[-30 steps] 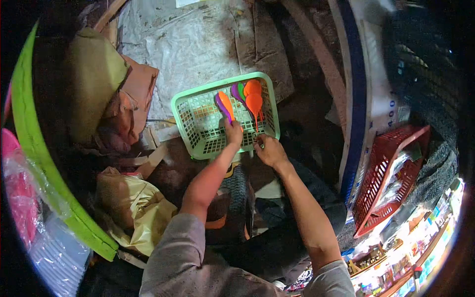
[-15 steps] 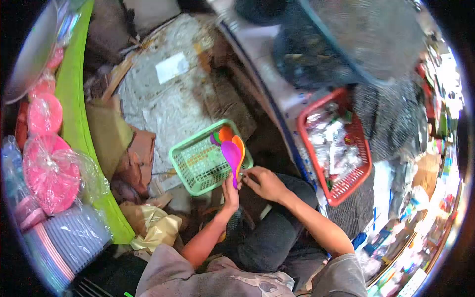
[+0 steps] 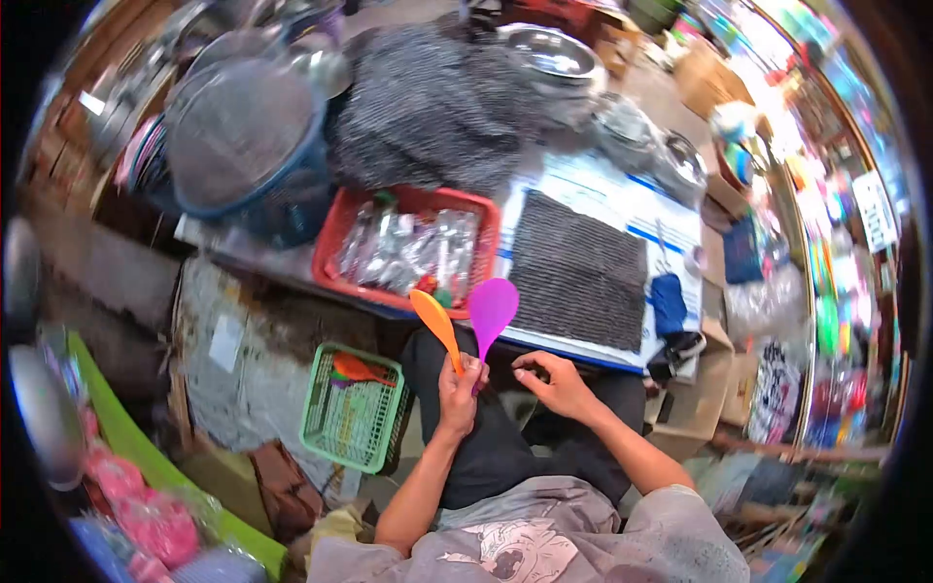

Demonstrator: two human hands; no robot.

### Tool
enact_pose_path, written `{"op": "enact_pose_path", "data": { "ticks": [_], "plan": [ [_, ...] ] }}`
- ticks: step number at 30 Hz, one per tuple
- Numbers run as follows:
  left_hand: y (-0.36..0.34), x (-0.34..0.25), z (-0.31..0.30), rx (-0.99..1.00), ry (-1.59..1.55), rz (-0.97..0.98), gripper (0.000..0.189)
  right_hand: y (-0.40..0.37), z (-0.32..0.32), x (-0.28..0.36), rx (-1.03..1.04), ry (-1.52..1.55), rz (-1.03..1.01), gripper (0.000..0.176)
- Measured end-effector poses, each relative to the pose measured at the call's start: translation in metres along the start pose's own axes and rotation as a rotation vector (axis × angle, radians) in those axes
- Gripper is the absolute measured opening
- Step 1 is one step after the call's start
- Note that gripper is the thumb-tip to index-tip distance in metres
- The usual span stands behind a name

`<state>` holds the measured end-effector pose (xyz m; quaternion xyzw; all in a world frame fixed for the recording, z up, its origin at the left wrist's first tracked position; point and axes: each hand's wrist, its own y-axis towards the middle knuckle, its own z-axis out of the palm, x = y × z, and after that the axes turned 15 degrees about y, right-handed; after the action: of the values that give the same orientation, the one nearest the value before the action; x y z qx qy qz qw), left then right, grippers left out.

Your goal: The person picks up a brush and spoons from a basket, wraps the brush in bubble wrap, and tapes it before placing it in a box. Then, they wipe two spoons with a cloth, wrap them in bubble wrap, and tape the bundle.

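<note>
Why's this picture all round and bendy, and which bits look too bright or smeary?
Head view: edges bend and corners go black, likely from a wide lens; head view: some goods at the right glare white; head view: the pink things at lower left look smeary, but the purple spoon is clearer.

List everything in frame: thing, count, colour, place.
Orange spoon: 1, orange, left hand
Purple spoon: 1, purple, left hand
Green basket: 1, green, lower left
Piled spoons: count unclear, orange/green/purple, green basket
Table: 1, white/blue, centre
Red basket: 1, red, on table
Packets: several, clear, red basket
Mat: 1, grey, on table
Cloth: 1, grey, top centre
Tub: 1, blue, upper left
Bowls: several, silver, upper right
Packages: several, pink, lower left
Boxes: several, brown, right
Shelf goods: many, mixed, right
Left hand: 1, bare, holding spoons
Right hand: 1, bare, beside spoons
</note>
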<state>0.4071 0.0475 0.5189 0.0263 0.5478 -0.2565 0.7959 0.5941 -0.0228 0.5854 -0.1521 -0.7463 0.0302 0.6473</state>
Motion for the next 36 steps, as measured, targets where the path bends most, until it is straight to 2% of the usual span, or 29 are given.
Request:
{"op": "enact_pose_path", "data": {
  "ticks": [2, 4, 7, 9, 11, 12, 13, 14, 16, 17, 19, 20, 22, 23, 24, 26, 27, 28, 30, 31, 32, 34, 36],
  "plan": [
    [0.001, 0.009, 0.034, 0.026, -0.019, -0.089, 0.017, -0.025, -0.035, -0.008, -0.112, -0.053, 0.021, 0.024],
    [0.000, 0.020, 0.059, 0.094, 0.001, -0.129, 0.010, -0.046, -0.069, -0.027, -0.228, -0.069, 0.041, 0.025],
    [-0.001, 0.029, 0.090, 0.203, 0.025, -0.225, 0.020, -0.066, -0.124, -0.055, -0.394, -0.104, -0.058, 0.030],
    [-0.003, 0.045, 0.095, 0.249, -0.015, -0.352, 0.034, -0.063, -0.170, -0.092, -0.531, -0.192, -0.165, 0.028],
    [-0.004, 0.059, 0.097, 0.269, 0.032, -0.370, 0.033, -0.056, -0.216, -0.093, -0.656, -0.158, 0.002, 0.025],
    [-0.005, 0.064, 0.099, 0.267, 0.055, -0.381, 0.033, -0.042, -0.243, -0.131, -0.724, -0.356, -0.189, 0.024],
    [-0.006, 0.067, 0.104, 0.240, 0.126, -0.390, 0.025, -0.034, -0.266, -0.143, -0.758, -0.462, -0.234, 0.027],
    [-0.005, 0.073, 0.102, 0.255, 0.142, -0.391, 0.025, -0.022, -0.285, -0.163, -0.801, -0.557, -0.151, 0.039],
    [0.001, 0.080, 0.101, 0.295, 0.093, -0.407, 0.020, -0.004, -0.309, -0.175, -0.868, -0.720, 0.016, 0.051],
    [0.001, 0.079, 0.106, 0.269, 0.159, -0.424, 0.022, 0.000, -0.312, -0.181, -0.878, -0.711, 0.017, 0.051],
    [0.002, 0.083, 0.108, 0.264, 0.173, -0.433, 0.022, 0.012, -0.316, -0.187, -0.978, -0.815, 0.176, 0.069],
    [0.002, 0.084, 0.107, 0.255, 0.177, -0.447, 0.023, 0.018, -0.319, -0.189, -0.988, -0.805, 0.175, 0.069],
    [0.001, 0.084, 0.108, 0.267, 0.204, -0.426, 0.021, 0.031, -0.326, -0.209, -0.936, -0.866, 0.302, 0.066],
    [-0.001, 0.083, 0.109, 0.247, 0.196, -0.437, 0.018, 0.041, -0.334, -0.228, -0.934, -0.978, 0.305, 0.050],
    [-0.003, 0.083, 0.109, 0.226, 0.187, -0.449, 0.016, 0.038, -0.338, -0.225, -0.938, -0.975, 0.307, 0.050],
    [-0.004, 0.080, 0.108, 0.241, 0.157, -0.444, 0.014, 0.030, -0.345, -0.218, -1.047, -0.824, 0.163, 0.037],
    [-0.004, 0.078, 0.108, 0.250, 0.119, -0.436, 0.012, 0.025, -0.347, -0.198, -1.173, -0.708, 0.072, 0.030],
    [-0.005, 0.075, 0.111, 0.254, 0.117, -0.433, 0.012, 0.016, -0.346, -0.179, -1.177, -0.709, 0.069, 0.030],
    [-0.010, 0.061, 0.121, 0.343, 0.107, -0.395, 0.012, 0.000, -0.341, -0.142, -1.336, -0.162, 0.029, 0.033],
    [-0.014, 0.053, 0.130, 0.343, 0.102, -0.391, 0.012, -0.008, -0.334, -0.134, -1.388, -0.085, -0.013, 0.038],
    [-0.017, 0.045, 0.140, 0.366, 0.110, -0.384, 0.012, -0.019, -0.324, -0.126, -1.390, -0.087, -0.018, 0.038],
    [-0.025, 0.033, 0.158, 0.398, 0.118, -0.375, 0.011, -0.045, -0.297, -0.107, -1.294, 0.293, -0.243, 0.040],
    [-0.035, 0.026, 0.172, 0.428, 0.067, -0.357, 0.011, -0.065, -0.258, -0.082, -1.289, 0.465, -0.298, 0.041]
  ]
}}
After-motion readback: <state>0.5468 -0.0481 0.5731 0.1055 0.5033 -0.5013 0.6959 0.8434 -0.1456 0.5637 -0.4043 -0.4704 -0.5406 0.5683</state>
